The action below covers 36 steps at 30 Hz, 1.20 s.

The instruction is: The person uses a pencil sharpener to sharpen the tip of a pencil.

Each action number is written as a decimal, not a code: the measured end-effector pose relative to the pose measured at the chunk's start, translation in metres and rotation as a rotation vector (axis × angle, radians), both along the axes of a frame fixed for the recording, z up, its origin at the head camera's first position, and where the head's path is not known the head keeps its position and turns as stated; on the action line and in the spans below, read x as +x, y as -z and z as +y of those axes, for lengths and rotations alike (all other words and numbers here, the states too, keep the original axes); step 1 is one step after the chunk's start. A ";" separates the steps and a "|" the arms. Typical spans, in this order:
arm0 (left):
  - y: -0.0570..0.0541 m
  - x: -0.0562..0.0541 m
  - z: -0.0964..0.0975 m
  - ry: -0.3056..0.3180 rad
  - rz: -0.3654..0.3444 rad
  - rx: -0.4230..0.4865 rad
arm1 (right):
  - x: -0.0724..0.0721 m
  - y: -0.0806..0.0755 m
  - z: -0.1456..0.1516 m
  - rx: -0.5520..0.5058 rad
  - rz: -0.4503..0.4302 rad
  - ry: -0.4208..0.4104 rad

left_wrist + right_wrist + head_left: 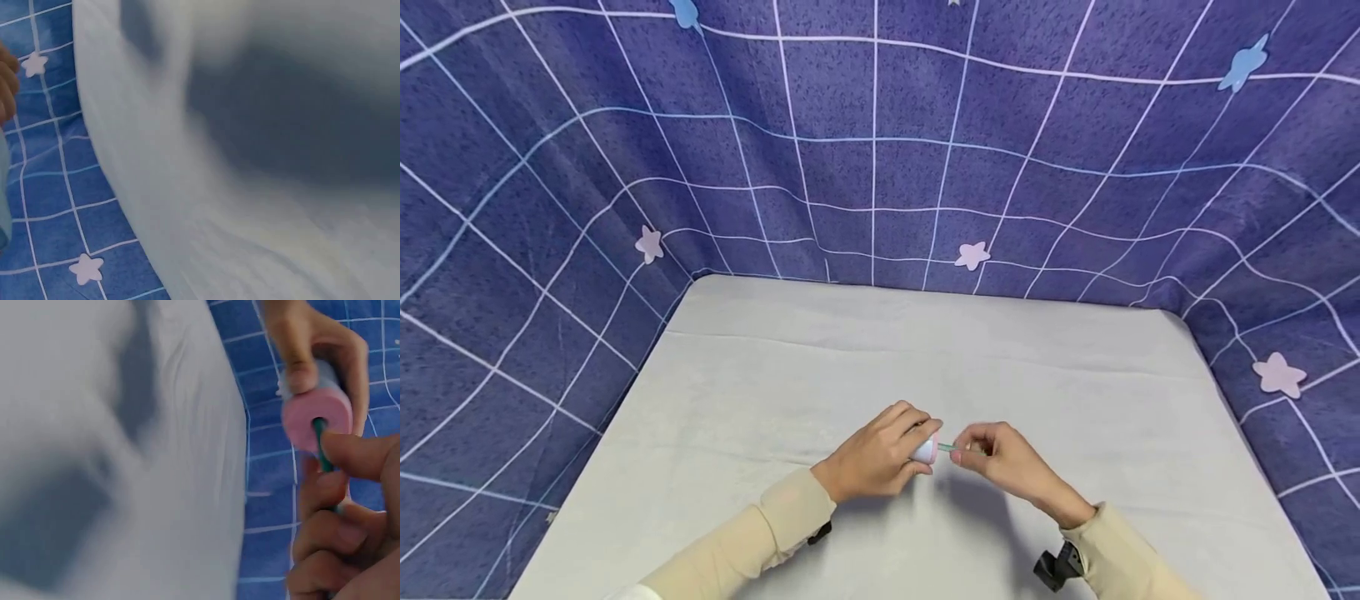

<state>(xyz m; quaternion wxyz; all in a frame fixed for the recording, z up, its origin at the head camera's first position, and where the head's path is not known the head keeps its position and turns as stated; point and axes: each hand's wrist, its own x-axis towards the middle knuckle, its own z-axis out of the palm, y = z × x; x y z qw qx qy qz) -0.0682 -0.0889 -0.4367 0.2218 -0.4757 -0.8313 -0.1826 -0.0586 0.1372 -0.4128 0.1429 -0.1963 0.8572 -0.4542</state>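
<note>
My left hand [876, 454] grips a small cylindrical pencil sharpener [925, 450], pale blue with a pink end that faces right. Its fingers curl round the body, so most of that is hidden. Into the round hole of the pink end [299, 414] runs a thin green pencil [946, 447]. My right hand [1011, 462] pinches this pencil between thumb and fingers, close to the sharpener. In the right wrist view the other fingers curl below the pencil [322, 442]. The left wrist view catches only some fingers [7, 87] and a pale blue edge.
Both hands are above a table with a white cloth [775, 358], near its front middle. A blue curtain [880, 175] with a white grid and stars stands behind and at both sides. A black wrist device [1058, 567] shows at the right sleeve [1120, 550].
</note>
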 end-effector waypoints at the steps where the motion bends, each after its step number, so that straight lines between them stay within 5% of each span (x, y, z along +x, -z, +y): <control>1: -0.003 -0.001 0.000 -0.011 -0.042 0.022 | 0.000 0.001 -0.001 0.020 0.119 0.009; 5: -0.014 -0.004 -0.002 -0.075 -0.299 0.115 | -0.001 0.005 -0.004 0.125 0.675 0.050; 8: -0.024 -0.007 -0.004 -0.107 -0.523 0.161 | -0.004 0.009 -0.005 0.165 0.978 0.030; 15: -0.036 -0.012 -0.010 -0.041 -0.919 0.215 | -0.010 0.016 -0.007 0.197 1.429 0.003; 18: -0.035 -0.010 -0.008 -0.004 -0.999 0.205 | -0.008 0.018 -0.008 0.186 1.473 0.006; 21: -0.032 -0.005 -0.003 0.000 -0.941 0.173 | -0.001 0.017 -0.007 0.162 1.303 0.014; 23: -0.028 -0.001 0.001 -0.020 -0.817 0.134 | 0.005 0.014 -0.006 0.150 1.085 0.028; 31: -0.003 0.010 0.006 0.027 -0.135 -0.034 | 0.008 -0.004 -0.001 -0.016 -0.138 -0.001; 34: 0.003 0.010 0.004 0.043 -0.008 -0.062 | 0.003 -0.004 0.000 -0.061 -0.348 -0.033; 36: 0.005 0.009 0.002 0.036 0.011 -0.061 | 0.000 -0.003 0.001 -0.063 -0.356 -0.056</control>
